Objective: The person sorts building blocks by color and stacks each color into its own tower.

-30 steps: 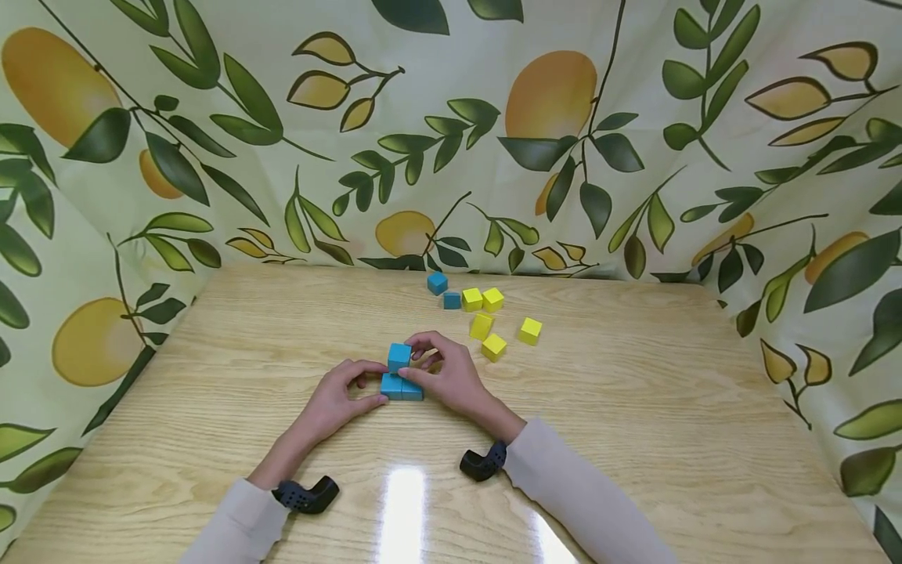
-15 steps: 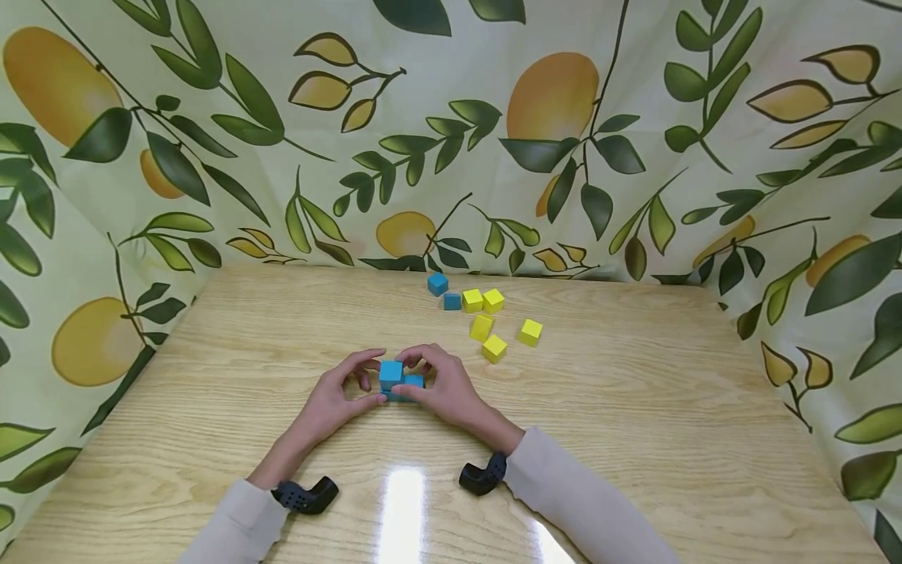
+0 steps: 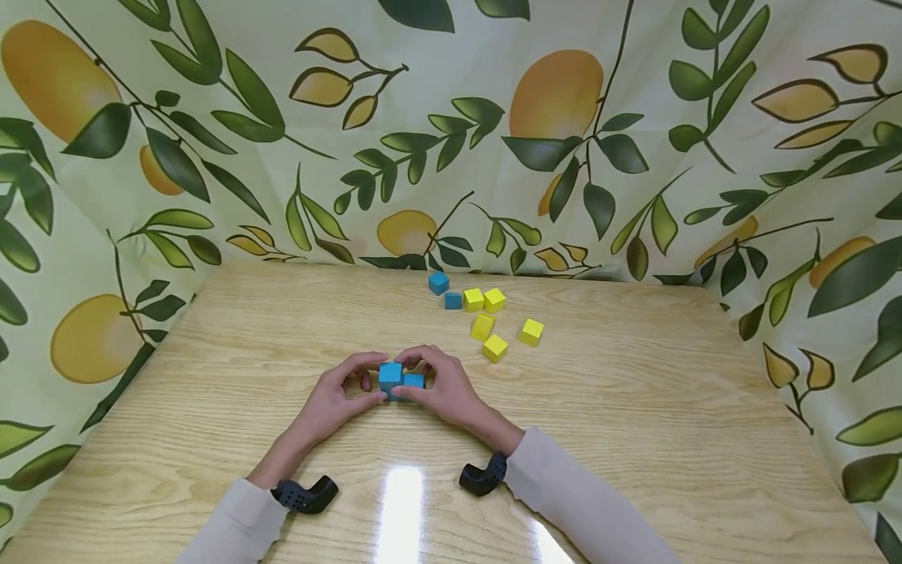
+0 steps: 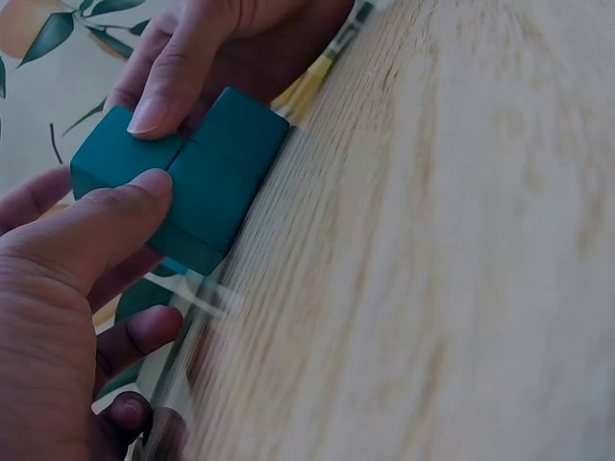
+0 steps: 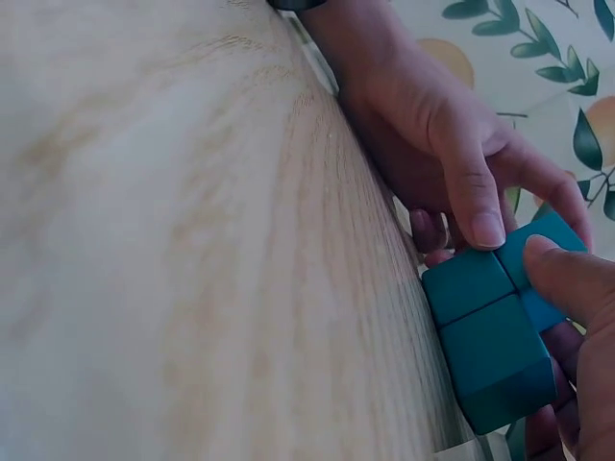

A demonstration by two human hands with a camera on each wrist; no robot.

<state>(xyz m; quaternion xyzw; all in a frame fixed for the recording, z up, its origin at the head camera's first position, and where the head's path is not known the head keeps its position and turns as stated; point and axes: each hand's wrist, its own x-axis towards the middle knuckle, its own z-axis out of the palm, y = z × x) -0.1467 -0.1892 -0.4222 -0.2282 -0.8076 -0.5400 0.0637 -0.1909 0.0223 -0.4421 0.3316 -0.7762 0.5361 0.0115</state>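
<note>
Hands (image 3: 331, 398) (image 3: 449, 385) half-curled, pinching stacked blue cubes (image 3: 391, 374)

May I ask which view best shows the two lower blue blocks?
The right wrist view shows both lower blue blocks with their seam clear. In the left wrist view, the seam is faint and the left hand overlaps an edge. In the head view, the upper blue block and right hand hide much of them.

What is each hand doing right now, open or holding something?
Left hand: holding the left side of the blue cube stack.
Right hand: pinching the top blue cube.
</note>
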